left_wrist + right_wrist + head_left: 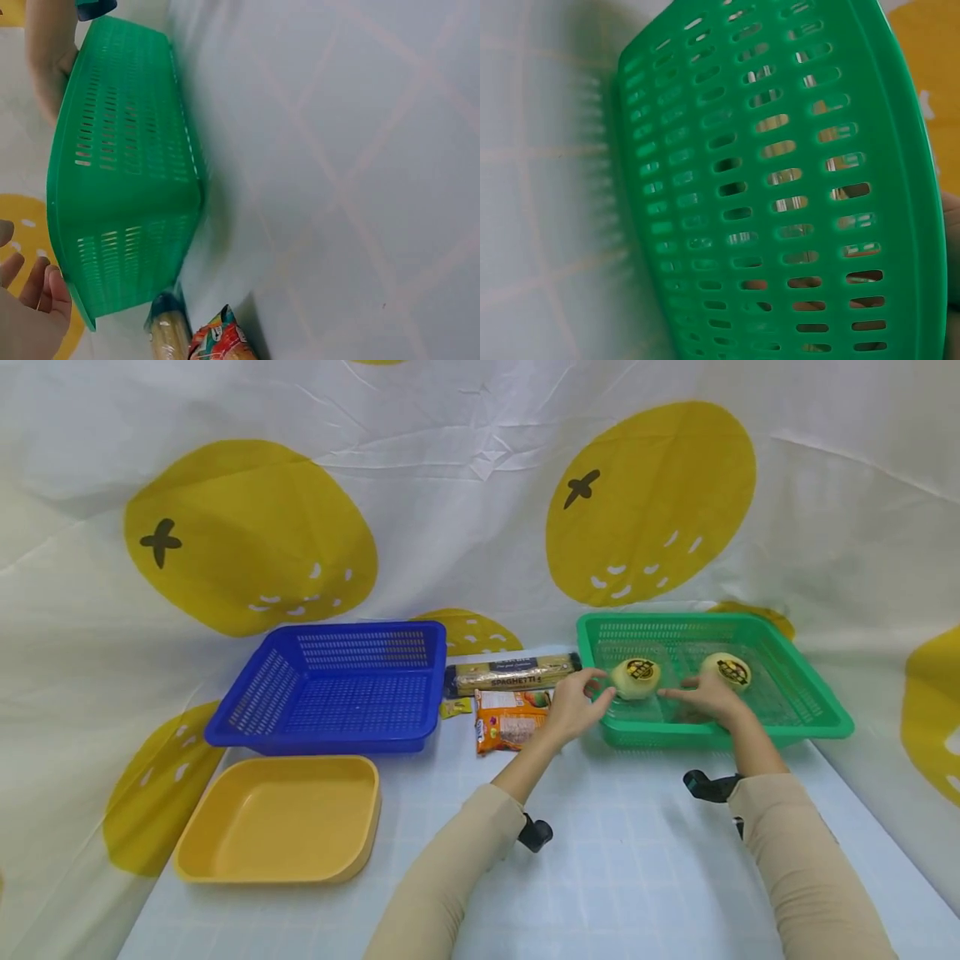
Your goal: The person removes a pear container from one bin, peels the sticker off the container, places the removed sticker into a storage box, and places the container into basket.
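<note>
Labelled round pack (634, 682): between fingertips of left hand (576, 706) and right hand (711, 697); digits apart, contact unclear; even pressure from both sides probably best.

on the surface (600, 877), the left basket (330, 746) has a tray (288, 818) before it; the right basket (675, 735) holds two round items (636, 678) side by side. between the baskets, a spaghetti pack (517, 672) lies behind a food bag (506, 722) and a small packet (455, 707).
</note>
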`<state>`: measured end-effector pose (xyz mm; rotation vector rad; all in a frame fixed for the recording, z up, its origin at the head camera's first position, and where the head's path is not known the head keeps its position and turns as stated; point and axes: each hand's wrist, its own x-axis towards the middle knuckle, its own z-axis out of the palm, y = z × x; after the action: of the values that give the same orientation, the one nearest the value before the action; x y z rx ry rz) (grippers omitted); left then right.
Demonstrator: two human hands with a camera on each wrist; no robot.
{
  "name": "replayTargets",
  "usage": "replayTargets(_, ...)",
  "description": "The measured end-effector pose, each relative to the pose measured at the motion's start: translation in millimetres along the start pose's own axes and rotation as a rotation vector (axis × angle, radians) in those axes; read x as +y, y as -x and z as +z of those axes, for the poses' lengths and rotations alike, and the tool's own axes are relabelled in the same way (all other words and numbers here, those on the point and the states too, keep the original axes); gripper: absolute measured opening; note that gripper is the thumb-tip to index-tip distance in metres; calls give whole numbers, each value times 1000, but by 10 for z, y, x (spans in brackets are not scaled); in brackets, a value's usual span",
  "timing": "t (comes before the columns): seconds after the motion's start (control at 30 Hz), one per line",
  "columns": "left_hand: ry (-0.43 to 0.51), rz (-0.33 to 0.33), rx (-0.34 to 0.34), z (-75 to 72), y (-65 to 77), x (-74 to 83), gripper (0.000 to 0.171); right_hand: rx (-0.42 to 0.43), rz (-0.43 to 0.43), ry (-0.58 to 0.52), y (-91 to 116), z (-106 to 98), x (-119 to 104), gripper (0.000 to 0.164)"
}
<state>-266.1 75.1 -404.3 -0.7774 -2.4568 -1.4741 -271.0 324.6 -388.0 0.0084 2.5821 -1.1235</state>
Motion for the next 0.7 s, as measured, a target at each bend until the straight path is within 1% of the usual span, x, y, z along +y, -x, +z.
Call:
replayTargets(0.07,68,-31,18,19,-5,4,27,-56,43,-71,-17,-5,15,90)
replayTargets(0.17,160,-89,22,41,-17,28,27,-99,71,-92,-34,-13,32,90)
replayTargets(0.27,224,-144,-1,62,-31,77,30,-112,89,-103,-37,-14,48,89)
replayTargets(0.4,243,-178,-53,83,-56,134,36,-102,94,-110,-33,-8,60,89)
replayTargets(0.5,246,-193,-75,94,-67,158,39,-90,90,-117,-33,-2,62,90)
replayTargets(0.6,250,-215,-75,108,-73,169,40,-81,90,-152,-32,2,58,90)
replayTargets(0.7,253,-232,-72,120,-83,178,42,-58,99,-222,-32,-3,58,91)
